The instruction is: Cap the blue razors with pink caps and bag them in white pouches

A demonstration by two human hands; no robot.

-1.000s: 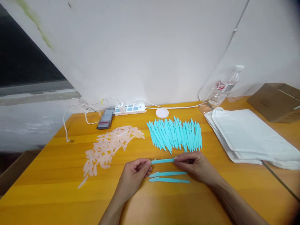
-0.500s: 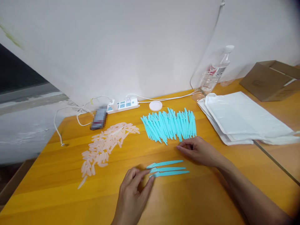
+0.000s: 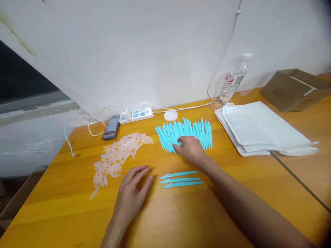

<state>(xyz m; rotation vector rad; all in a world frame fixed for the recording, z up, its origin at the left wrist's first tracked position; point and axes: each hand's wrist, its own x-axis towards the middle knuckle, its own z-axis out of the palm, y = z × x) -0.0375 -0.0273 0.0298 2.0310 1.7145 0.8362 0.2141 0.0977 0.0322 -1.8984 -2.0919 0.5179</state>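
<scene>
- Since the earlier frame, the right hand (image 3: pixel 190 148) has left the bare wood and reached up onto the pile of teal sticks (image 3: pixel 184 133); the left hand (image 3: pixel 133 193) has slid away from the three laid-out sticks (image 3: pixel 179 179).
- Right fingers curl on the pile's near edge; whether they have pinched one, I cannot tell.
- Left hand lies flat and open on the table (image 3: pixel 64 213), holding nothing, near the pale pink caps (image 3: pixel 120 155).
- These sticks look light, thin, stiff and smooth, likely slippery; pinching one mid-handle, away from the pointed tip, seems safest.
</scene>
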